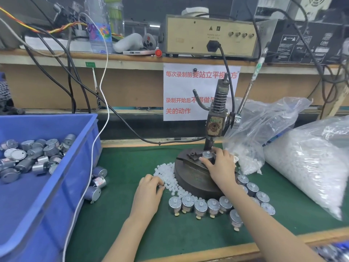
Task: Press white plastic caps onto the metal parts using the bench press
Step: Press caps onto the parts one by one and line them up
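Note:
A small bench press (215,127) stands on a round dark base (190,178) on the green mat. My right hand (221,165) grips a round metal part (207,155) seated in the fixture under the ram. A pile of small white plastic caps (171,178) lies left of the base. My left hand (149,188) rests at the pile's edge, its curled fingertips on the caps. A curved row of several metal parts (201,205) stands upright in front of the base.
A blue bin (62,178) of metal parts sits at the left, with three more parts (98,181) loose beside it. Clear bags of white caps (309,163) lie at the right. The press lever (251,86) points up and to the right. Cables hang from the shelf behind.

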